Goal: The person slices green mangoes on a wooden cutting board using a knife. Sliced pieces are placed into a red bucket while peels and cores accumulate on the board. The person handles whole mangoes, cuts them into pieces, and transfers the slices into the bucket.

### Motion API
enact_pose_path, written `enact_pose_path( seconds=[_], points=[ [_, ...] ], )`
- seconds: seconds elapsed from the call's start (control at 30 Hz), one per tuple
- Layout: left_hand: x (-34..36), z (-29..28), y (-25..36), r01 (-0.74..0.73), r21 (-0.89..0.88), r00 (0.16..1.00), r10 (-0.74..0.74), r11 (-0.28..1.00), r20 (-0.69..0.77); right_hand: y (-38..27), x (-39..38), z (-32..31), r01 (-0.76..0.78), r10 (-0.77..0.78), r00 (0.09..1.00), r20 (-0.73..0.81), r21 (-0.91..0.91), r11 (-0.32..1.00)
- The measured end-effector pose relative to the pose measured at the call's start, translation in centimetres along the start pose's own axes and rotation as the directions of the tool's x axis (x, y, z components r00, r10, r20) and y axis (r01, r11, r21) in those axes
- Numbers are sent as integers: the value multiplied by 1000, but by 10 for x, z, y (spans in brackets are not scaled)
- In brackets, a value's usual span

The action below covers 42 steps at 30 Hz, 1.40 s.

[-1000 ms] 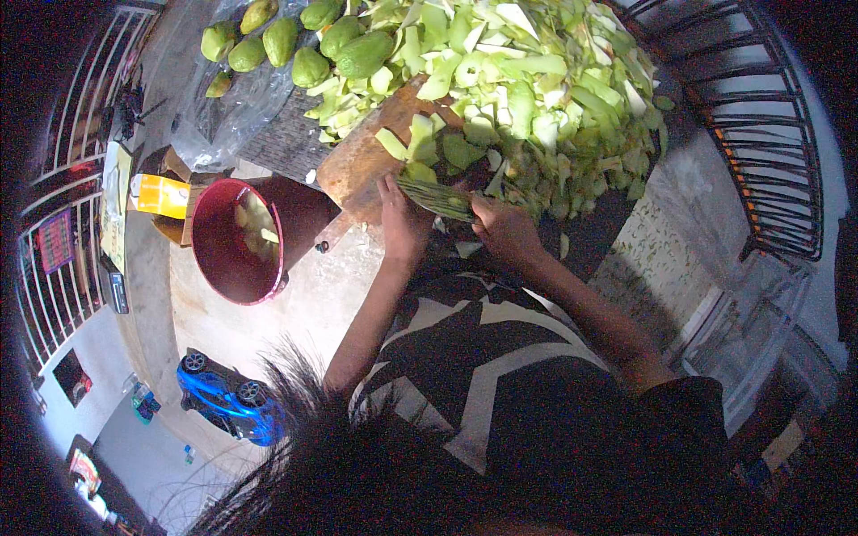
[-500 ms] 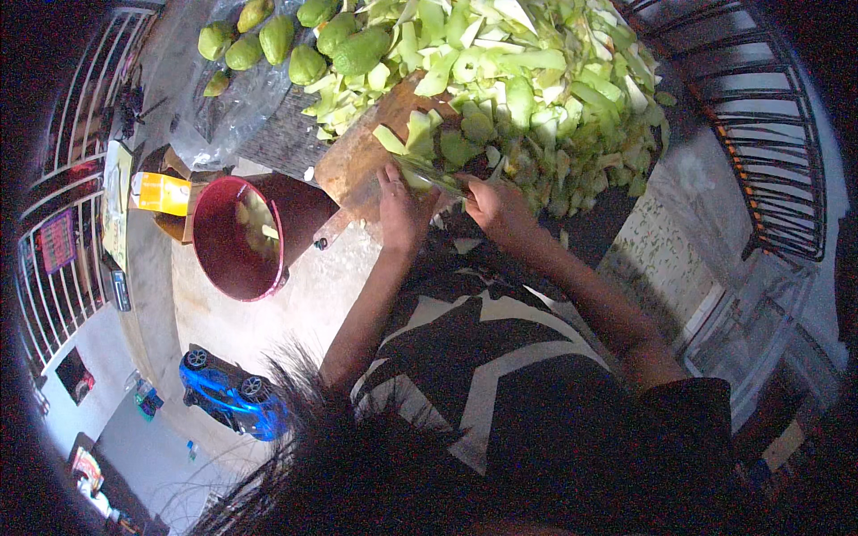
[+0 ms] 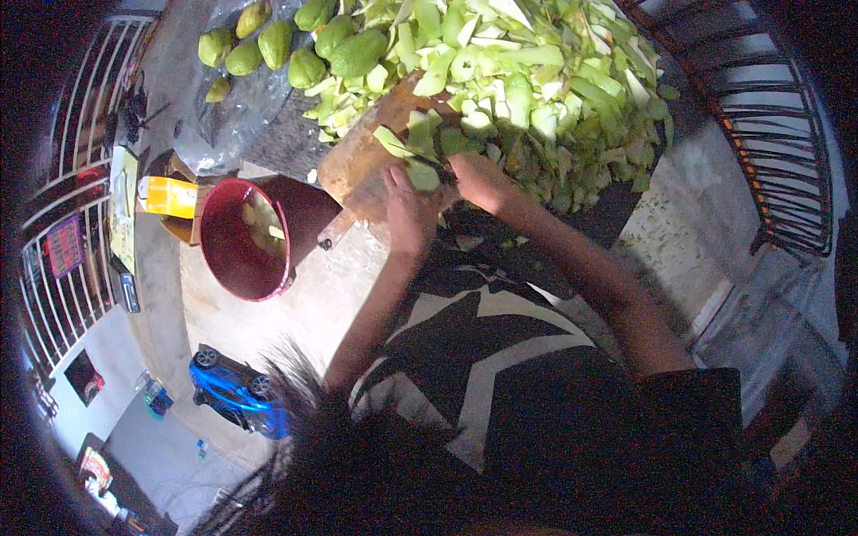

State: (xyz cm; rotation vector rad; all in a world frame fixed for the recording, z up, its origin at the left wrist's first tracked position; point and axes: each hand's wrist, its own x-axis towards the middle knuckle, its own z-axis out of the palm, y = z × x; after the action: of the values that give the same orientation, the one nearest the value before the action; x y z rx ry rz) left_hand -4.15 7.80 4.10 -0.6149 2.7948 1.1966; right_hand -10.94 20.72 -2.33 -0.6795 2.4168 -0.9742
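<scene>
My left hand (image 3: 404, 201) is at the wooden board (image 3: 347, 165), fingers curled by a pale green slice (image 3: 420, 176); whether it grips a piece beneath is hard to make out. Just right of it, my right hand (image 3: 478, 183) is closed around what looks like a knife, its blade mostly hidden and blurred among the slices. More slices rest on the board. Behind and to the right rises a large pile of green peelings and slices (image 3: 545, 89). Several whole green chayotes (image 3: 277, 46) lie at the upper left on and beside a clear plastic sheet (image 3: 228, 125).
A red bucket (image 3: 219, 246) holding pale pieces stands left, beside an opened box with yellow packaging (image 3: 170, 198). A blue toy car (image 3: 223, 393) lies lower left. Metal railings (image 3: 773, 170) flank both sides; a clear plastic container (image 3: 760, 313) sits lower right.
My right hand has moved up and left, closer to my left hand. The green-streaked blade seen between my hands earlier is now mostly hidden. The view has shifted slightly.
</scene>
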Motion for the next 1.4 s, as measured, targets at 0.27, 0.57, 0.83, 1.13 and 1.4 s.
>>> enact_pose_path(
  seconds=[0.27, 0.57, 0.83, 1.13, 1.4],
  points=[
    [-14, -3, -20, 25, -144, 1000, -25, 989, -1, -27, -17, 1, -103, 103, 993, 61, -9, 995],
    [-18, 9, -47, 16, -258, 999, -24, 966, -30, -55, -58, -22, -32, 29, 998, 58, 52, 998],
    [-13, 4, -43, -36, -225, 998, 23, 974, -59, -57, -80, -42, 56, -55, 997, 49, -21, 998],
    [-13, 5, -39, -99, -146, 994, 90, 984, -63, -37, -73, -29, 105, -99, 992, 83, -71, 992],
    [-9, 7, -46, -66, -294, 998, 59, 953, -33, -50, -55, -26, 44, -35, 994, 108, -78, 996]
  ],
)
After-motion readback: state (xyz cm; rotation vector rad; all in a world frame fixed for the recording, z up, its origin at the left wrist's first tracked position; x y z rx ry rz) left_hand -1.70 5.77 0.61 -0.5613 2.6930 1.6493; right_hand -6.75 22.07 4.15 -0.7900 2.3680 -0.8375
